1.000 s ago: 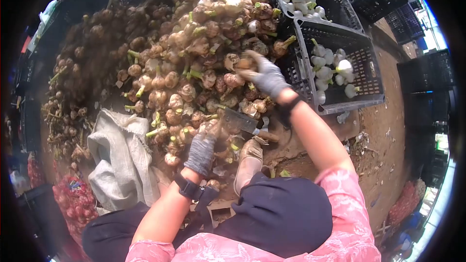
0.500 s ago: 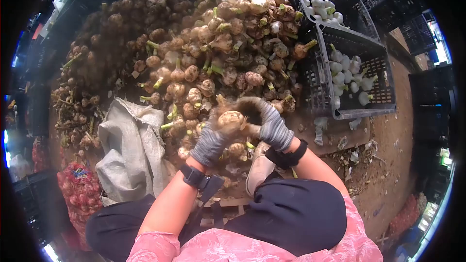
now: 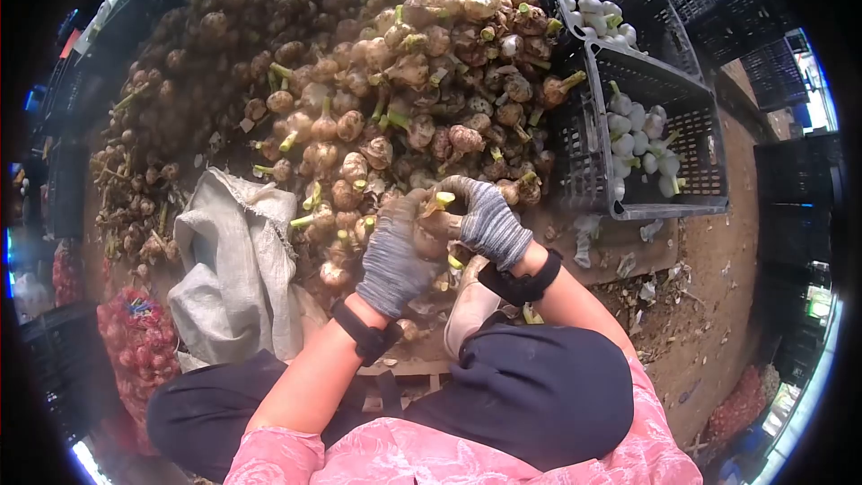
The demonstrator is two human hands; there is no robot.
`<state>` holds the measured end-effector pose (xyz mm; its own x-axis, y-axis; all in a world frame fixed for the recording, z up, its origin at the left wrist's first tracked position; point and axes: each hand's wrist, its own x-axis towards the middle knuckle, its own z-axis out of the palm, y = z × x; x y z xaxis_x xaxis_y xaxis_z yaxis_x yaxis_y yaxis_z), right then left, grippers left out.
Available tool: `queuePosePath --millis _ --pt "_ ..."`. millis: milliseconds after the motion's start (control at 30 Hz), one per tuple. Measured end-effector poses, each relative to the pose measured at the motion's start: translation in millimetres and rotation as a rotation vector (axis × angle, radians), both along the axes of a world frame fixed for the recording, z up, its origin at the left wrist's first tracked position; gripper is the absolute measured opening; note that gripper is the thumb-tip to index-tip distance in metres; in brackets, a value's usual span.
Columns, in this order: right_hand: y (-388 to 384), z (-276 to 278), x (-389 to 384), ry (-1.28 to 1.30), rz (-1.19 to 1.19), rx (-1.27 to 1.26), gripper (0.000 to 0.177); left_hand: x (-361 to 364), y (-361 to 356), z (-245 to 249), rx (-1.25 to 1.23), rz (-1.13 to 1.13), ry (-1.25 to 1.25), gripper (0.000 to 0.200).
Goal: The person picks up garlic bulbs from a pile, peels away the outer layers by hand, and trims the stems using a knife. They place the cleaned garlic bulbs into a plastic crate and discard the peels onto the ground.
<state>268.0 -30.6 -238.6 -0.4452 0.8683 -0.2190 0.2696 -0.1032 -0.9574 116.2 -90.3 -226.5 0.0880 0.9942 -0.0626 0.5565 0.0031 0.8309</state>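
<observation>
Left hand [image 3: 393, 262] and right hand [image 3: 489, 220], both gloved, clasped around one garlic bulb [image 3: 437, 223] above the garlic pile [image 3: 377, 90]; green stem [image 3: 444, 199] pointing up, away from the person; crate [image 3: 666, 202] nearby

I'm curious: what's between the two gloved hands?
A dirty garlic bulb with a green stalk stub, gripped by left hand and right hand, in the head view.

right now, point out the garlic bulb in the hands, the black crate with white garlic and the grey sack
garlic bulb [image 3: 435, 226]: head view, its brown side
black crate [image 3: 699, 166]: head view, bare mesh floor
grey sack [image 3: 235, 269]: head view, middle fold
</observation>
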Motion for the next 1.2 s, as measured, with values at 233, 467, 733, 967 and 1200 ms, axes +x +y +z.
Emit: queuePosePath --millis 233,467,733,967,1200 --pt "-4.4 6.7 17.7 0.229 -0.019 -0.099 0.036 2.2 -1.2 4.5 -0.229 -0.022 -0.762 0.082" --pt "-8.4 20.6 27.8 0.564 -0.139 -0.445 0.038 -11.6 -2.5 12.3 -0.458 0.024 -1.141 0.068" --pt "-9.8 6.2 14.9 0.731 -0.031 -0.477 0.076 -17.4 4.6 25.5 -0.491 -0.137 -1.068 0.083" --pt "-17.0 10.3 17.7 0.707 0.085 -0.504 0.079 -2.1 -2.4 33.7 -0.447 -0.199 -0.751 0.061" --pt "-29.1 -16.0 13.6 0.883 0.184 -0.546 0.076 0.7 0.7 33.8 0.199 -0.37 -0.36 0.057"
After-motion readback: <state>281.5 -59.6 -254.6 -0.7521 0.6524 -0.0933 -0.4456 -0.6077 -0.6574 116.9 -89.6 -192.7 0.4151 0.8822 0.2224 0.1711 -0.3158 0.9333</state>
